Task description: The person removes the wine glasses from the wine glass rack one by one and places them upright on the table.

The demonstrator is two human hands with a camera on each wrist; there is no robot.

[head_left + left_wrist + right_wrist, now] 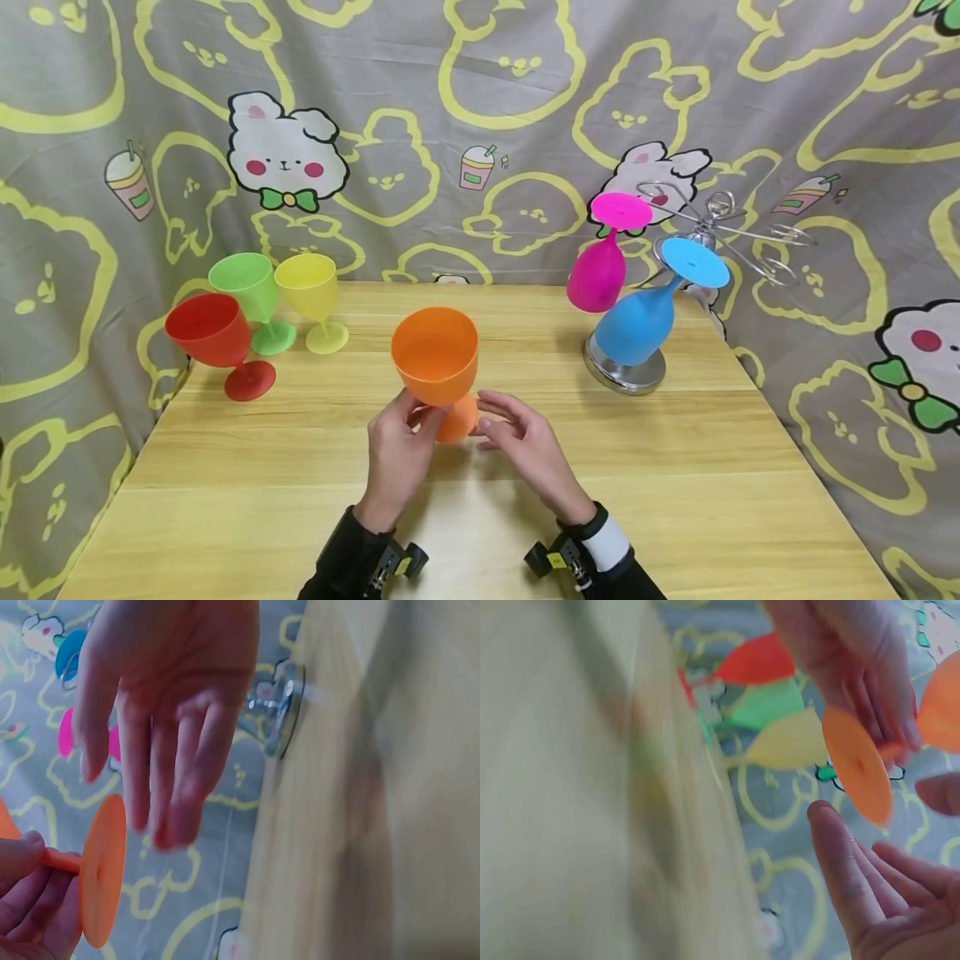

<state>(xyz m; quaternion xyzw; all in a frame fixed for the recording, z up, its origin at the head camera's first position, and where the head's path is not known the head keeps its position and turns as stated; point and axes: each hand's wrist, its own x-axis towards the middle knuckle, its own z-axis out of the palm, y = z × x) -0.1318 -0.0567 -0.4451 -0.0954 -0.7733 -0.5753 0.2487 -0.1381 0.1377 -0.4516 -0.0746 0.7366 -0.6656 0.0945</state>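
Note:
An orange goblet (435,354) is held upright above the table, its bowl facing up. My left hand (401,450) pinches the stem between thumb and fingers, just under the bowl. In the left wrist view the round orange base (103,871) sticks out past those fingers. My right hand (528,450) is close beside the base on the right, fingers extended and slightly bent. The right wrist view shows this right hand (900,900) with its palm turned up and its fingers spread near the goblet's base (857,766), gripping nothing.
Red (210,329), green (246,283) and yellow (309,287) goblets stand upright at the table's left. At the right, a metal rack (626,379) with wire arms carries a magenta goblet (597,275) and a blue goblet (637,325) upside down. A patterned curtain (420,75) surrounds the wooden table (247,483).

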